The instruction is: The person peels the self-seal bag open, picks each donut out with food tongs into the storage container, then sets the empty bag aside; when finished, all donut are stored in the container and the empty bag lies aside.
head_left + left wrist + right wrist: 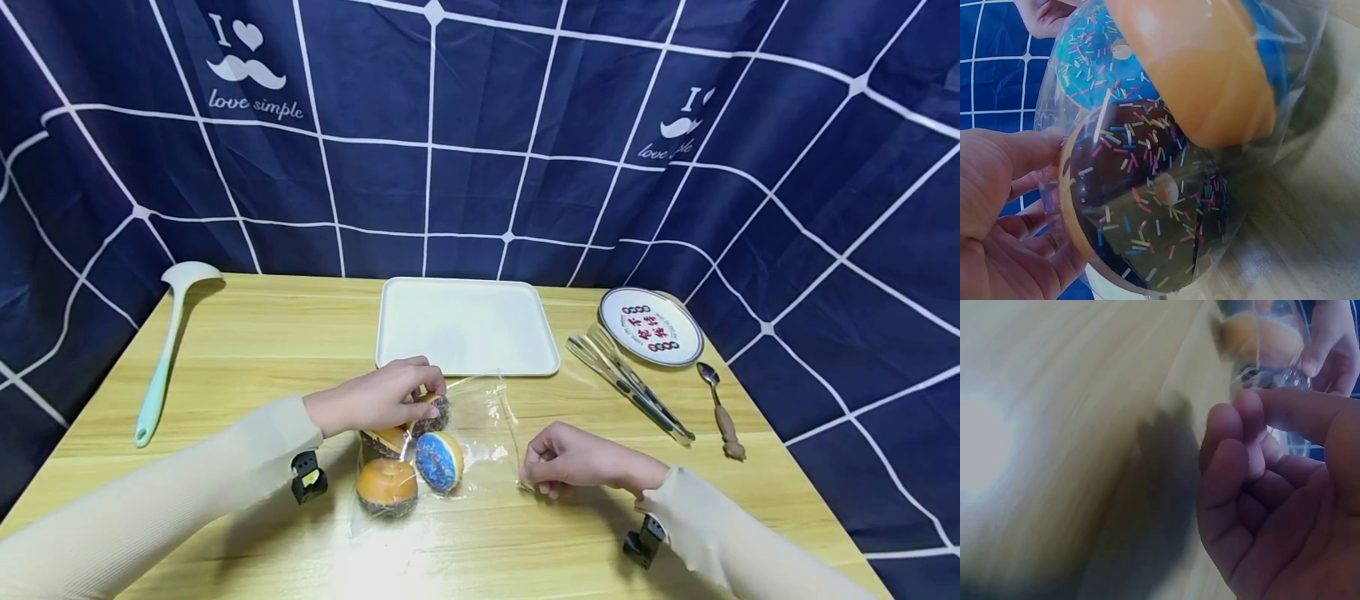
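Head view: clear, crinkled plastic bag [487, 433] drawn out between left hand [378, 397] and right hand [576, 457]

The bag lies just below the middle of the frame, the doughnuts bunched in its left half and bare film spreading rightward. The left hand grips a round, chocolate-coated doughnut with coloured sprinkles [433, 414] by its rim; whether the fingers are inside the film or outside it, I cannot tell. The right hand pinches the bag's edge between thumb and fingertips at the lower right.

What any move seems to turn on: the gripped doughnut sits at the bag's upper left, right at the left fingertips, while the right hand, well apart from it, meets only film. In the left wrist view its flat sprinkled face is turned to the camera. Just below it in the head view stands a blue-iced doughnut [440, 461], tilted on edge; lower left is a glossy, tan-topped doughnut with a dark underside [387, 483].

Beyond the left hand, at upper centre, lies a white rectangular tray [467, 321]. Farther right are metal tongs [633, 387], a round white plate with red lettering [622, 304] and a wooden-handled spoon [724, 421]; far left, a pale green ladle [167, 354].
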Available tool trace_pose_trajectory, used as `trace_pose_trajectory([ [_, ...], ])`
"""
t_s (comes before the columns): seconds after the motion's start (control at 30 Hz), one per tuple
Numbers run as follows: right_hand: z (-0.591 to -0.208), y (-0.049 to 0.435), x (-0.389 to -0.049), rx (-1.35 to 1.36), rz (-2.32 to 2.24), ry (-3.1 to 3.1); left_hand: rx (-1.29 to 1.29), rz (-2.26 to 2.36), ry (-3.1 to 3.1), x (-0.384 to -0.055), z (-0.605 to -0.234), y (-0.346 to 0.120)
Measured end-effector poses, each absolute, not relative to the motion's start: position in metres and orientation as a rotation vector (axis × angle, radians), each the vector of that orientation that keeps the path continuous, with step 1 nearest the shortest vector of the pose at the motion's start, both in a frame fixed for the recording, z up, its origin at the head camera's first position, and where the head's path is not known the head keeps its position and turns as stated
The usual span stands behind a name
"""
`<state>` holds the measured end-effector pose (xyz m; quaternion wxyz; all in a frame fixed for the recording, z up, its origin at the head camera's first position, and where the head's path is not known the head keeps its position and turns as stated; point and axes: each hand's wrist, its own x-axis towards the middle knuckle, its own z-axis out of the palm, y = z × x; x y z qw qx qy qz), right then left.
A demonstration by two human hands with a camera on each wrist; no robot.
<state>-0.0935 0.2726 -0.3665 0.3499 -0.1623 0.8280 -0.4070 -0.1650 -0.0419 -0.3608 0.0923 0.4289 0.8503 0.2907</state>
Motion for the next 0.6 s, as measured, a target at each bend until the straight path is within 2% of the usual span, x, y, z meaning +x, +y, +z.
trace_pose_trajectory([
  [0.3, -0.373, 0.282, -0.091, -0.385, -1.035, 2.140, 1.274, 0.867, 2.517, -0.165, -0.361, -0.043],
  [0.6, -0.374, 0.291, -0.103, -0.398, -1.082, 2.247, 1.306, 0.865, 2.531, -0.165, -0.361, -0.043],
])
